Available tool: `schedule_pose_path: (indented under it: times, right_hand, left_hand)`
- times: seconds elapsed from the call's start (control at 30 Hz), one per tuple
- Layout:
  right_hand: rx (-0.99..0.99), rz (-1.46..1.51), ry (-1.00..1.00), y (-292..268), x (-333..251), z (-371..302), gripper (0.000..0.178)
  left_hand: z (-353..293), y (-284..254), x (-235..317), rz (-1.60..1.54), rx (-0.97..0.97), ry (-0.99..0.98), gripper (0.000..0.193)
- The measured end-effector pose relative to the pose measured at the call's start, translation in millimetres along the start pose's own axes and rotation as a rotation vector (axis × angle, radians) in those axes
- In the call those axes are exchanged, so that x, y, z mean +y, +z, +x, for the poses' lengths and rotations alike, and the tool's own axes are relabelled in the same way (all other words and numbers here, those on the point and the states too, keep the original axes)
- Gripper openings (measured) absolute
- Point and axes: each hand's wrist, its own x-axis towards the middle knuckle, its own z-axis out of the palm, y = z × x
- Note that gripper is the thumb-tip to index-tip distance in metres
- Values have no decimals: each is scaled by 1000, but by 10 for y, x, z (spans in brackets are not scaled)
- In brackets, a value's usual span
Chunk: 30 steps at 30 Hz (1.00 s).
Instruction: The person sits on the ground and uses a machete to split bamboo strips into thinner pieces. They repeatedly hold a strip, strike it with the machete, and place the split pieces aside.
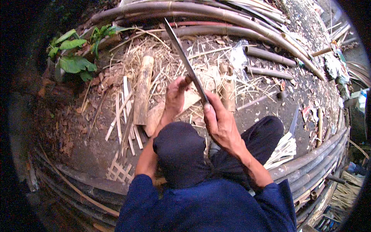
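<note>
A long, narrow, dark blade with a pointed tip slants up and left across the middle. My right hand is closed around its lower end, the thumb lying along it. The part inside my fist is hidden. Just left of the blade is my left hand, fingers curled and partly blurred around a short brown piece. That piece meets or passes behind the blade; I cannot tell which. Below both hands are my knees in dark trousers.
A log and pale split strips lie on the left among shavings. Long bamboo poles curve across the back, with shorter lengths nearer. More poles lie at right, beside a strip bundle and a grey saw-like blade.
</note>
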Motion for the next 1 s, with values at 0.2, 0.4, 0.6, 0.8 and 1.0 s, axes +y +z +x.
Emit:
schedule_pose_path:
  times: [0.2, 0.4, 0.6, 0.8, 1.0]
  right_hand:
    - [-91, 33, 77, 4, -91, 13, 41]
    - [13, 102, -51, -47, -127, 6, 41]
    - [121, 27, -132, 43, 173, 147, 38]
    - [76, 105, -13, -141, -76, 42, 39]
    - [125, 88, -224, 239, 321, 188, 34]
  left_hand:
    - [-105, -105, -66, -77, 35, -81, 51]
    - [29, 78, 113, -179, -45, 10, 42]
    - [-179, -251, -446, 476, 185, 379, 70]
    - [-27, -102, -117, 794, 52, -55, 31]
    - [-426, -722, -658, 1204, -70, -12, 81]
